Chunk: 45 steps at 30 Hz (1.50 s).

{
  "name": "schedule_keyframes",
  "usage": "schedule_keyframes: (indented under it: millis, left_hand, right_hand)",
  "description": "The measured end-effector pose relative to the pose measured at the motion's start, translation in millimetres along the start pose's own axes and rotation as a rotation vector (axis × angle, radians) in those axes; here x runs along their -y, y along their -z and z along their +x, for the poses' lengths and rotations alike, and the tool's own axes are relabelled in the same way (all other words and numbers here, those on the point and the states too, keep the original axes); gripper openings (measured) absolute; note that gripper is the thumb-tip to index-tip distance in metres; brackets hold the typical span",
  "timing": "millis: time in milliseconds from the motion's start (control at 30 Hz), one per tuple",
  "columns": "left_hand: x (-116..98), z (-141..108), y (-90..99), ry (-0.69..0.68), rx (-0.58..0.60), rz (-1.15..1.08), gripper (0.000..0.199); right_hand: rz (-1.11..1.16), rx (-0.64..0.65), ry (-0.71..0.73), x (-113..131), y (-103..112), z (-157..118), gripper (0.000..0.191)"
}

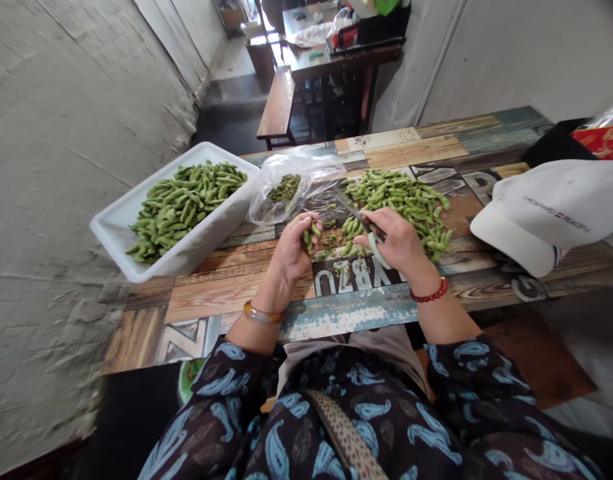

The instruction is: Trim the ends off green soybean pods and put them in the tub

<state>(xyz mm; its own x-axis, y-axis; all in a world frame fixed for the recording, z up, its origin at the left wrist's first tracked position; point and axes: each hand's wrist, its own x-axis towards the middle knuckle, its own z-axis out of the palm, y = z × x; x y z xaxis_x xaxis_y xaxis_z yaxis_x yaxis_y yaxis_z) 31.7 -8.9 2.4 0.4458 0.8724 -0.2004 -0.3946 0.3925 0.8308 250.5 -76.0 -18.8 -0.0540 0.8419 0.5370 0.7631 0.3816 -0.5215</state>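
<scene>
Green pods (310,236) are pinched in the closed fingers of my left hand (295,250). My right hand (394,237) grips scissors (375,248) with pale green handles, the blades pointing up and away to the left. Beside and beyond my right hand lies a loose pile of green pods (396,193) on the patchwork-patterned table (211,293). A clear plastic bag (271,167) holding small green trimmings (285,189) lies beyond my left hand. Scattered bits of trimmings lie between my two hands.
A white tub (216,230) heaped with green pods stands at the left, near a grey wall. At the right lies a white cap (556,207) beside a red package (604,140). Farther off are a wooden bench (279,107) and a dark table (346,60) with items on it.
</scene>
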Motion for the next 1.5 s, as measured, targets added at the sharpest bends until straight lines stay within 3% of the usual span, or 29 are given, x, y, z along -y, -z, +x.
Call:
schedule_keyframes:
  millis: [133,333,433,500,667,867,967,1233,1500]
  left_hand:
    - [5.6,-1.1,-3.9,-0.019,0.038,0.191,0.030]
    - [29.8,7.9,-11.6,-0.368,0.062,1.116,0.008]
    - [35.8,8.6,-14.4,-0.404,0.093,1.408,0.005]
    - [35.8,6.9,-14.9,-0.394,0.116,1.476,0.003]
    - [27.1,2.8,-9.2,-0.343,0.073,1.364,0.008]
    - [13.2,-2.4,-2.6,-0.149,0.133,0.591,0.025]
    - [10.9,-4.6,-3.8,-0.083,0.123,0.369,0.035]
    - [10.3,-4.5,-6.0,-0.125,0.057,0.328,0.035]
    - [13.4,-4.2,-3.5,-0.244,0.002,0.549,0.030]
  right_hand:
    - [-0.064,-0.170,-0.061,-6.7,1.4,1.7,0.045]
    - [-0.064,-0.119,-0.045,-6.2,-1.3,1.9,0.044]
    - [-0.047,-0.109,-0.041,-5.1,-2.2,1.7,0.044]
    - [-0.038,-0.095,-0.049,-5.0,-2.5,1.5,0.044]
    - [-0.042,-0.083,-0.041,-6.1,-3.7,0.7,0.045]
    - [-0.013,-0.100,-0.008,-4.5,-4.0,-0.1,0.046]
    - [0.021,-0.051,0.014,-0.4,-2.9,-0.4,0.047]
    - [0.084,0.128,0.073,8.2,-3.7,-0.9,0.054]
    - [0.115,0.188,0.103,9.2,-3.1,-0.5,0.057]
